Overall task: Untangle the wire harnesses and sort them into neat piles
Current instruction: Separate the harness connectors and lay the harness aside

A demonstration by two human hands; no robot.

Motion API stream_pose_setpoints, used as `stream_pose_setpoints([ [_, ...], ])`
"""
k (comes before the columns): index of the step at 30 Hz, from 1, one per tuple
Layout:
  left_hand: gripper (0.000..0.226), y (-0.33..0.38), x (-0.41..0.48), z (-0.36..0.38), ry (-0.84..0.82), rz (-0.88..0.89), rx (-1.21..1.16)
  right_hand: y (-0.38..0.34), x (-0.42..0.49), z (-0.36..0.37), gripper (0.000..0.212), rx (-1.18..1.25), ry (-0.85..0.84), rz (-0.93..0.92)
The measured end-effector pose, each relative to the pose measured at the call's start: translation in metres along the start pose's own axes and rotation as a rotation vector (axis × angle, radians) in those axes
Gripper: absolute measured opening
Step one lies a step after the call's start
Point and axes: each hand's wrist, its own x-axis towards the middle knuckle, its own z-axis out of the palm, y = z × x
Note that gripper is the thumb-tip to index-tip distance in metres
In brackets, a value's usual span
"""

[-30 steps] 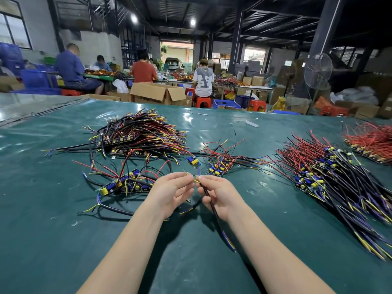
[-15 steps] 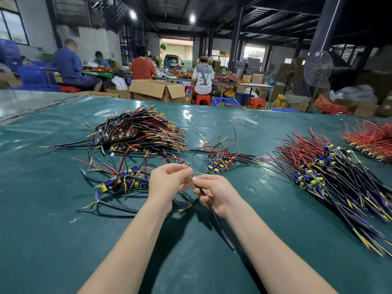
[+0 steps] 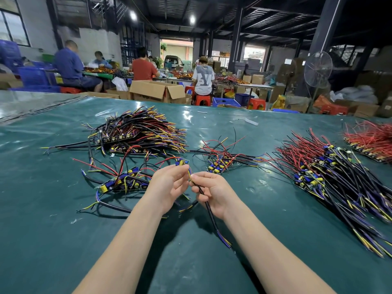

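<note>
On the green tabletop (image 3: 63,240), the sorted pile (image 3: 339,183) lies at our right and a tangled cluster (image 3: 121,181) at our left. Between them we hold one harness (image 3: 215,227). Our right hand (image 3: 214,194) curls its fingers (image 3: 198,179) round the black cable (image 3: 209,209), and our left hand (image 3: 169,185) pinches its coloured leads (image 3: 189,172). Pulling hard could snag the cluster's red wires (image 3: 101,168) and drag it along.

On the table (image 3: 63,240), the back pile (image 3: 140,132) lies at left, the loose bundle (image 3: 123,181) just before it, the small heap (image 3: 220,162) in the middle, the long pile (image 3: 331,177) at right.
</note>
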Motion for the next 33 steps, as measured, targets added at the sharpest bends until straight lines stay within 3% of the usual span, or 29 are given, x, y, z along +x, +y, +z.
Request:
stream_pose_setpoints([
  [6, 0.013, -0.001, 0.002, -0.001, -0.002, 0.203, 0.216, 0.000, -0.001, 0.001, 0.021, 0.051, 0.007, 0.052],
  [10, 0.017, 0.001, -0.002, 0.003, -0.037, 0.256, 0.197, -0.004, -0.002, -0.001, 0.021, -0.091, 0.036, -0.014],
  [14, 0.006, 0.003, -0.002, 0.004, -0.012, 0.247, 0.188, -0.008, -0.002, -0.001, 0.019, -0.378, 0.126, -0.179],
  [16, 0.019, 0.004, -0.001, 0.004, 0.009, 0.231, 0.155, -0.010, -0.002, -0.001, 0.021, -0.476, 0.168, -0.266],
  [18, 0.019, 0.006, -0.002, 0.003, -0.005, 0.205, 0.108, -0.012, -0.002, -0.003, 0.025, -0.554, 0.191, -0.336],
  [27, 0.009, 0.005, -0.002, 0.004, -0.040, 0.118, 0.133, -0.021, 0.001, -0.010, 0.035, -0.904, 0.214, -0.448],
  [33, 0.020, 0.009, -0.003, 0.002, -0.083, 0.154, 0.186, -0.017, 0.002, -0.009, 0.025, -0.910, 0.153, -0.464],
])
